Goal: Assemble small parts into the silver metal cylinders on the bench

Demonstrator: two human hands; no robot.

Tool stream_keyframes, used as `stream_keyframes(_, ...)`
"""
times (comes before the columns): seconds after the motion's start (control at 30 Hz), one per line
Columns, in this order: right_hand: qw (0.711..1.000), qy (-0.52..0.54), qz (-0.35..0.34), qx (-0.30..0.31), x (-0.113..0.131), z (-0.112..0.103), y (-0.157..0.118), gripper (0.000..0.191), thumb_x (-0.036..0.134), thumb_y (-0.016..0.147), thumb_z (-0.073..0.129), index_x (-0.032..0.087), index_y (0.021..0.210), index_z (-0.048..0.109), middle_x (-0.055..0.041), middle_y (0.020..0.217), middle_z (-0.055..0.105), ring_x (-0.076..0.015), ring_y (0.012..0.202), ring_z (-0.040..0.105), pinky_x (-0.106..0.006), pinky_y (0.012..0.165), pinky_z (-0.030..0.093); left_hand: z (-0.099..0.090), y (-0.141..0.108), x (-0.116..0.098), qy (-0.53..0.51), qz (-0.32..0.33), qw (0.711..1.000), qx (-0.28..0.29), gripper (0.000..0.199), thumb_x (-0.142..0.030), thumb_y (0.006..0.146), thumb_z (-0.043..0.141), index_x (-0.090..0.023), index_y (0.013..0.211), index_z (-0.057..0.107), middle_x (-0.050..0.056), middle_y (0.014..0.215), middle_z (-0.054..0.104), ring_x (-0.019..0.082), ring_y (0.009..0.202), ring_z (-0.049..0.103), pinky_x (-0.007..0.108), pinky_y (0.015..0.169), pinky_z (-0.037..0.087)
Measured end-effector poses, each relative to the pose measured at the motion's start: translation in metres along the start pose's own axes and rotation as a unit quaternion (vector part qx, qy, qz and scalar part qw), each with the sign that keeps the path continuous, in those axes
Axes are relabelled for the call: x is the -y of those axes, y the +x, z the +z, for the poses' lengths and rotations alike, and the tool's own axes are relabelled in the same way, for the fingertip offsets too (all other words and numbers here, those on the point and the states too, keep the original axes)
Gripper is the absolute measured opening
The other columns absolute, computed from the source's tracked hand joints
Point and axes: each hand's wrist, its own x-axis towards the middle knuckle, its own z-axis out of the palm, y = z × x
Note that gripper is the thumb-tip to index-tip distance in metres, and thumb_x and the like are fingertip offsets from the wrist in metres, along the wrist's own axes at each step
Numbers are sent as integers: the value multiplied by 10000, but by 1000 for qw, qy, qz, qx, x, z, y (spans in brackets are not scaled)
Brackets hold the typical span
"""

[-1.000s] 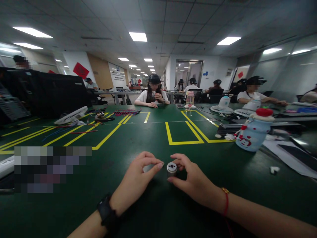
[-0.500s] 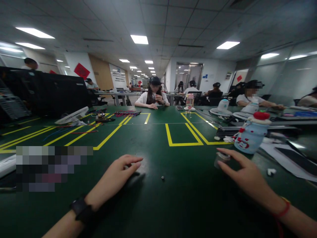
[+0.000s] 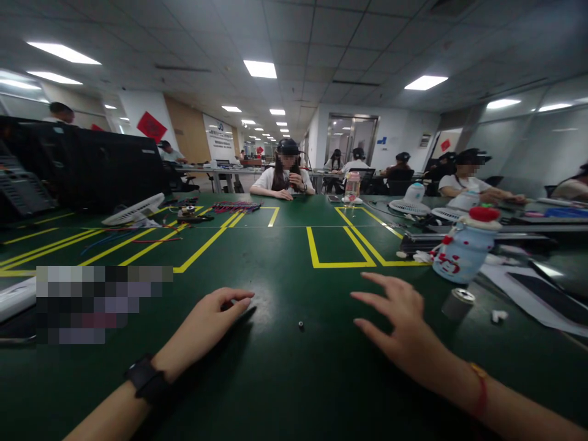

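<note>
My right hand is open over the green table, its fingers spread and holding nothing. To its right a short grey metal cylinder, with a shiny round top, stands upright and apart from the fingers. My left hand is held low over the table at the left. Its index finger and thumb stretch out with a gap and nothing visible between them; the other fingers are partly hidden. Between the two hands lies a tiny dark round part with a pale centre, too small to name.
A blue bottle with a red top stands beyond the cylinder. White paper and a dark phone lie at the right. Yellow tape marks the table. Wires and a white fan lie far left. Across sits a person.
My right hand has let go of the metal cylinder, which now stands on the table at the right, and has moved left with its fingers spread. My left hand has shifted slightly left.
</note>
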Motion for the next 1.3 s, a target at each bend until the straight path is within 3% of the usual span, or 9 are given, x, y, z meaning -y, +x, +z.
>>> stream_keyframes(0.1, 992, 91, -39, 78, 56, 24, 24, 313, 477, 788, 536, 421, 1091, 589, 34, 1390, 371, -276, 1207, 332, -488, 934, 284, 2, -2, 3, 1, 3, 1000, -1, 414, -531, 815, 466, -249, 1043, 665, 51, 1101, 657, 252, 1020, 587, 350, 878, 442)
stream_keyframes(0.2, 987, 125, -44, 91, 76, 34, 42, 175, 458, 787, 549, 382, 885, 673, 42, 1302, 461, -263, 1174, 350, -469, 918, 274, 1, -3, 3, 6, 10, 1000, -5, 404, -521, 815, 468, -247, 1033, 671, 47, 1090, 661, 247, 1017, 588, 339, 881, 440)
stream_keyframes(0.3, 994, 98, -11, 48, 48, 13, 48, 195, 418, 822, 499, 324, 852, 667, 4, 1156, 553, -227, 1105, 415, -430, 895, 285, 0, -4, 1, 10, 7, 1000, -5, 398, -518, 813, 469, -248, 1021, 675, 47, 1079, 663, 249, 999, 596, 335, 861, 449)
stream_keyframes(0.4, 997, -23, 55, -49, -18, -24, 36, 260, 439, 818, 462, 267, 866, 651, -36, 1050, 598, -233, 1030, 475, -420, 855, 302, 2, -3, 0, 11, 1, 1000, -3, 394, -519, 813, 469, -250, 1017, 674, 50, 1076, 659, 252, 994, 596, 343, 855, 451)
stream_keyframes(0.47, 980, -135, 115, -92, -68, -45, 17, 299, 467, 786, 466, 234, 857, 638, -65, 985, 618, -268, 1002, 500, -435, 824, 313, 4, -1, -1, 9, 4, 1000, -4, 390, -514, 817, 467, -249, 1014, 674, 52, 1074, 658, 253, 997, 594, 348, 866, 445)
stream_keyframes(0.6, 960, -152, 234, -6, -135, -61, -22, 349, 522, 766, 473, 236, 883, 636, -75, 895, 645, -242, 806, 587, -375, 688, 392, 8, 0, -5, 10, 26, 1000, -6, 389, -505, 820, 463, -241, 1002, 683, 59, 1061, 660, 255, 987, 598, 348, 870, 445)
stream_keyframes(0.7, 952, -89, 288, 45, -140, -62, -34, 377, 553, 773, 462, 250, 902, 648, -76, 840, 655, -214, 716, 603, -333, 614, 410, 7, -2, -9, 14, 25, 1000, -4, 399, -510, 816, 463, -241, 1015, 682, 61, 1064, 659, 262, 984, 599, 354, 863, 449)
stream_keyframes(1.0, 940, -85, 331, 7, -126, -69, -32, 353, 522, 763, 493, 231, 885, 651, -93, 800, 666, -213, 669, 611, -337, 601, 429, 5, -4, -6, 11, 23, 1000, -1, 392, -514, 805, 479, -246, 1005, 685, 63, 1070, 658, 269, 994, 592, 364, 866, 449)
stream_keyframes(1.3, 930, -15, 362, 62, -140, -68, -30, 371, 562, 741, 504, 254, 849, 680, -89, 793, 681, -217, 663, 630, -347, 573, 431, 6, -5, -8, 16, 26, 1000, 3, 397, -516, 822, 461, -244, 1019, 674, 63, 1077, 644, 263, 1004, 583, 365, 874, 442)
